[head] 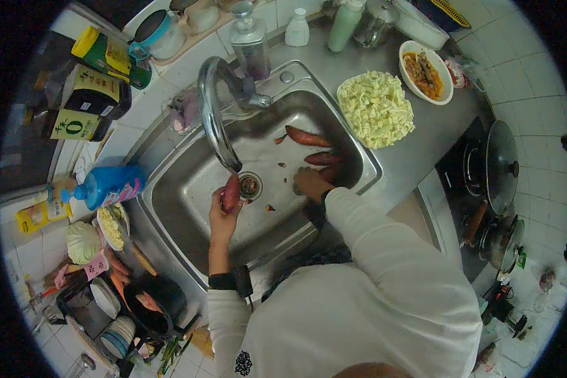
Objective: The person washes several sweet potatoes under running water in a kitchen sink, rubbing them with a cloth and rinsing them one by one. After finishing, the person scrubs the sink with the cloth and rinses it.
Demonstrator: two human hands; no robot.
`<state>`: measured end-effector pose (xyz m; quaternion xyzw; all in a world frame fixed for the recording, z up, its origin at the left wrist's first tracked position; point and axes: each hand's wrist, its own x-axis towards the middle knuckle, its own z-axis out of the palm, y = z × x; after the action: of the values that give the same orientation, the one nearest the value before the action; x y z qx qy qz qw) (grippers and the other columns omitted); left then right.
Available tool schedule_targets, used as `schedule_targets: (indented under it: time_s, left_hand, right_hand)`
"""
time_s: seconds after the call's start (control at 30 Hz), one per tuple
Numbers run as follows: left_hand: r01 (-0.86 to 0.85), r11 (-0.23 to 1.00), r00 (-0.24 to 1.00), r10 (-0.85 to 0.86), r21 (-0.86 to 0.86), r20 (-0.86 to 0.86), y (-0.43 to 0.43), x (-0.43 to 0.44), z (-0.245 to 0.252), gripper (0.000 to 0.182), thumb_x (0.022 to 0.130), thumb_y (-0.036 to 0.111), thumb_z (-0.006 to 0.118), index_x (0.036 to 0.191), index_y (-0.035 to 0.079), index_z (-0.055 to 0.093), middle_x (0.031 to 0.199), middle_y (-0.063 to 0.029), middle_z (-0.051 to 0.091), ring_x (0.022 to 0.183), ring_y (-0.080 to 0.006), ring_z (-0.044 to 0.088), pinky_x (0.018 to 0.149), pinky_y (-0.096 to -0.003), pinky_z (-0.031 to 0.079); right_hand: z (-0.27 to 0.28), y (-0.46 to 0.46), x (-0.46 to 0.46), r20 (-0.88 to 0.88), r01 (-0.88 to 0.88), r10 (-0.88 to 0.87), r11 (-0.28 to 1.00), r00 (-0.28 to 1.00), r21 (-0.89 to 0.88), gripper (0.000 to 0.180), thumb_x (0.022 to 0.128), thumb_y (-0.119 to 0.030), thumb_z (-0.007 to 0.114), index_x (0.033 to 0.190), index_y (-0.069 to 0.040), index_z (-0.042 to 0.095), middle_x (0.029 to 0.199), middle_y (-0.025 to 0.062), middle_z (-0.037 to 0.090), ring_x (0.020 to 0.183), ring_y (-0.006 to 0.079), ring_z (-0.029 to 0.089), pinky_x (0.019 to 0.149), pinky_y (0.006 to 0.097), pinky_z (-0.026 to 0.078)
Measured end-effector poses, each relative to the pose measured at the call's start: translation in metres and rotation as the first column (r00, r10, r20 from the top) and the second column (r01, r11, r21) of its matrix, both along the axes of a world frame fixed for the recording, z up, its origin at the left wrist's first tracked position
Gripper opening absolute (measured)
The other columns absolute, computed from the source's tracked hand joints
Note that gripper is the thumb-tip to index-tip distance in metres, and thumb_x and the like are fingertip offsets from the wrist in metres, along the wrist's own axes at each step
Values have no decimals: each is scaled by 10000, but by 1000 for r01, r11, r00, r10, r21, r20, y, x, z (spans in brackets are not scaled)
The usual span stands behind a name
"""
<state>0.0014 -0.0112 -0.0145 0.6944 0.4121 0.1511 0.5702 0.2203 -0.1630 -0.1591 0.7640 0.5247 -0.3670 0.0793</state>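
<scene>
My left hand (223, 216) grips a reddish sweet potato (231, 193), raised upright just under the spout of the chrome faucet (209, 111). In the stainless steel sink (189, 201), my right hand (309, 182) is low at the right side, back upward. Another sweet potato (330, 173) lies against it, partly hidden; whether my fingers close on anything there cannot be made out. Beyond that hand rest a second sweet potato (322, 158) and a longer one (307, 137). Small brown scraps (270, 208) dot the sink floor, and more sit in the drain strainer (250, 186).
A heaped bowl of chopped cabbage (377, 111) and a dish of cooked food (421, 71) stand right of the sink. Farther right is a lidded pan (501, 167) on the stove. A blue detergent bottle (111, 186) and a black pot (156, 302) are at left.
</scene>
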Motion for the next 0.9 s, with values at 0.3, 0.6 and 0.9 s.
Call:
schedule_targets:
  time_s: [0.3, 0.6, 0.9]
  left_hand:
    - [-169, 939, 974, 112, -299, -197, -21, -23, -1, 426, 878, 280, 613, 1193, 18, 496, 701, -41, 569, 477, -83, 477, 425, -226, 367]
    - [-135, 955, 916, 221, 264, -333, -36, -56, 35, 517, 821, 373, 659, 1231, 100, 504, 962, -198, 653, 879, -256, 637, 796, -341, 475]
    - [-513, 640, 707, 693, 572, -141, -38, -210, 132, 547, 845, 285, 642, 1290, 54, 425, 1173, -215, 562, 1098, -310, 544, 931, -348, 404]
  right_hand:
    - [38, 14, 6, -400, 492, -380, 841, 834, 226, 297, 811, -117, 536, 1077, 15, 560, 964, 235, 593, 868, 380, 584, 757, 429, 483]
    - [44, -12, 30, -61, -177, 217, 904, 974, 390, 227, 797, -167, 567, 968, -32, 633, 927, 181, 618, 884, 334, 594, 753, 429, 479]
    - [8, -42, 56, 82, -189, 192, 981, 978, -37, 289, 866, -281, 483, 1011, -98, 654, 1027, 151, 643, 960, 329, 612, 823, 401, 476]
